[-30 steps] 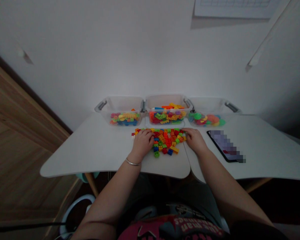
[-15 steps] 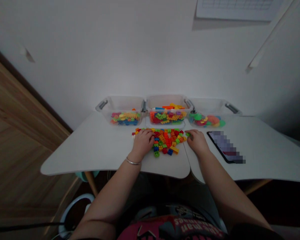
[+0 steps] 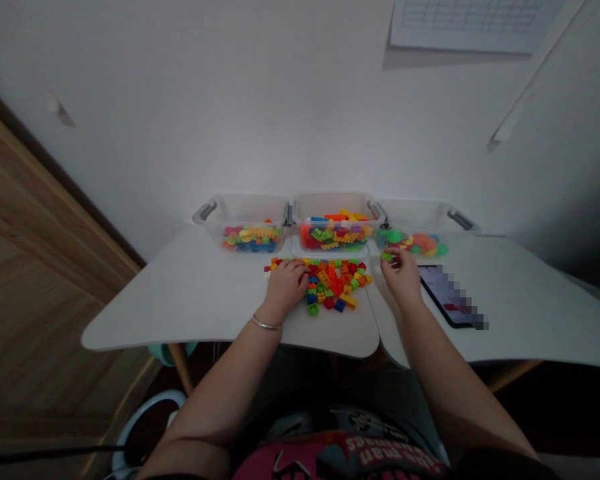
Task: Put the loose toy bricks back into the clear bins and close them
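head view, right grip (image 3: 403, 275) pinching green brick (image 3: 386, 256), left grip (image 3: 287, 284) open on pile (image 3: 337, 280)

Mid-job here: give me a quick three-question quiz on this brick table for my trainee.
1. True or false: the right hand pinches a green brick.
2. The left hand rests on: A the pile of bricks; B a plate; C a keyboard.
3. How many clear bins stand behind the pile?
Key: 1 true; 2 A; 3 three.
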### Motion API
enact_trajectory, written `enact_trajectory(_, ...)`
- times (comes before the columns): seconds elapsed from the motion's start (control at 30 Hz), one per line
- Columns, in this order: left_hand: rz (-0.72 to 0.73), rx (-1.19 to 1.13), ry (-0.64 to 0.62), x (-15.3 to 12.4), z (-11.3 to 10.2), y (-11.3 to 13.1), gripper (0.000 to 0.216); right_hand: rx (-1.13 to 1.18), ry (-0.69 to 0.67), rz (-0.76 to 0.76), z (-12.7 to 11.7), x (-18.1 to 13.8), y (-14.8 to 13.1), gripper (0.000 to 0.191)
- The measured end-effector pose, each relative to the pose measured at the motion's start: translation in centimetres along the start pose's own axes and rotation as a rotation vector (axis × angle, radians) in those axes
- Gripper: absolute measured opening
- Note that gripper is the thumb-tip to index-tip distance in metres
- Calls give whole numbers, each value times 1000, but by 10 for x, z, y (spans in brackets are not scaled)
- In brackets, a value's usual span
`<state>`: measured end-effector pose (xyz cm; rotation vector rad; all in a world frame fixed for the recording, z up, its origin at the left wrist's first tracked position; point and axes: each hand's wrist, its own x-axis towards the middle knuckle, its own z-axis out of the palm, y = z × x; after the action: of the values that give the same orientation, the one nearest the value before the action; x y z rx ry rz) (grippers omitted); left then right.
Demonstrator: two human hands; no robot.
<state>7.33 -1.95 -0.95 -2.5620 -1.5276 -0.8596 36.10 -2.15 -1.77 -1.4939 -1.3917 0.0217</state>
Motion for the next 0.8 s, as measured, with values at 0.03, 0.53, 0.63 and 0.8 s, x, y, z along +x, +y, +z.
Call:
enact_trajectory(0.03, 7, -2, -1, 0, 0, 0, 26, 57, 70, -9, 0, 4, -6, 22)
enact_trajectory(0.53, -14, -18, 19, -1, 2, -2, 26, 97, 152, -146, 38, 126, -68, 21)
enact_trajectory(0.63, -3, -11, 10, -1, 2, -2, 25, 39, 73, -127, 46, 128, -67, 22)
enact_trajectory(0.8, -18, -6, 5, 0, 2, -2, 25, -112, -65, -97, 48, 121, -63, 20)
